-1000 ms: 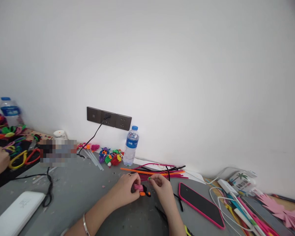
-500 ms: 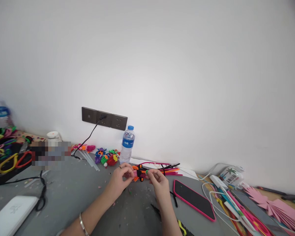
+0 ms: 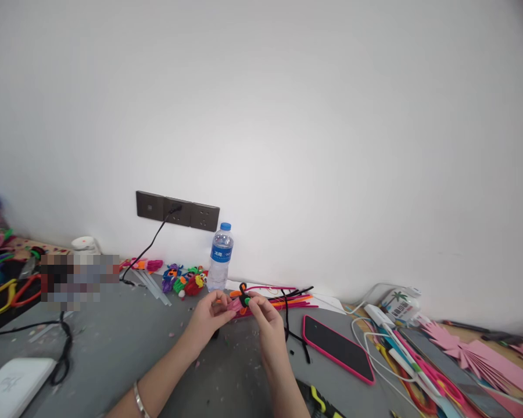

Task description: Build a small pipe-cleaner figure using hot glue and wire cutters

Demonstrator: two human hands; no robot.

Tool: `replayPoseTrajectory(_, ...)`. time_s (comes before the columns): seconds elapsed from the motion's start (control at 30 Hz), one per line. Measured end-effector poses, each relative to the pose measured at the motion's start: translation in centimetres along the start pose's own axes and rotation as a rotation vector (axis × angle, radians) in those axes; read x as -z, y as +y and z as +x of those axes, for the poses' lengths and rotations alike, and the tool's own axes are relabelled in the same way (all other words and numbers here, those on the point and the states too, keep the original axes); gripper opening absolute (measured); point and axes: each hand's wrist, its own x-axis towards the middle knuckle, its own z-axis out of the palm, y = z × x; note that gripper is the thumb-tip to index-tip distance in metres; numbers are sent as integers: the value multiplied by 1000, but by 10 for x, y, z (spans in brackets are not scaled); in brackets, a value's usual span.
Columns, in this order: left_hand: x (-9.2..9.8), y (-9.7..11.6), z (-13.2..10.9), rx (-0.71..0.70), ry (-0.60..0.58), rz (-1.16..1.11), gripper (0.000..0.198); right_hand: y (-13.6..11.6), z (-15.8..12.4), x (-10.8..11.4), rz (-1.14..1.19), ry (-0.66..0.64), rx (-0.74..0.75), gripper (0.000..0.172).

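Between my two hands is a small fuzzy pipe-cleaner figure (image 3: 243, 298) in pink, black and orange, with a bright green bit on its right side. My left hand (image 3: 208, 318) pinches its pink end between thumb and fingers. On the other side, the fingertips of my right hand (image 3: 267, 319) are closed at the green bit, and they partly cover it. Behind and right of the figure lie loose pipe cleaners (image 3: 303, 302) in pink, orange and black on a white sheet. Several finished-looking pipe-cleaner figures (image 3: 195, 284) rest by the wall, left of a water bottle (image 3: 220, 264).
A pink-edged phone (image 3: 337, 349) lies right of my hands. Yellow-and-black handles (image 3: 318, 400) are at the front edge. A white box-shaped device (image 3: 17, 386) and cables occupy the left. Pink folded paper (image 3: 475, 354) and pink scissors (image 3: 444, 383) are far right. Glue sticks (image 3: 152, 287) lie near the socket panel (image 3: 177, 211).
The figure has tilted upward in my fingers, and my hands have come closer together. The view has shifted slightly to the right. At the far left, another person's hand has left the view.
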Motion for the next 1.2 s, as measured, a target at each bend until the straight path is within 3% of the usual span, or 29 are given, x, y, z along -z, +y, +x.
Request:
replayPoseTrajectory(0.2,-4,-3,-1,22,-46,-121,46,2,0,-3,-35,-16,44,30)
replayPoseTrajectory(0.63,-1,-14,2,-10,-62,-94,41,7,5,6,-331,-16,300,23)
replayPoseTrajectory(0.8,1,-13,3,-10,-60,-71,37,3,4,7,-390,-3,318,20)
replayPoseTrajectory(1.0,9,1,5,2,111,-51,34,-1,7,13,-363,25,242,25)
replayPoseTrajectory(1.1,18,11,8,12,218,-72,29,-2,6,16,-464,-104,183,24)
replayPoseTrajectory(1.2,24,20,10,74,244,-184,25,1,3,17,-644,-221,166,17)
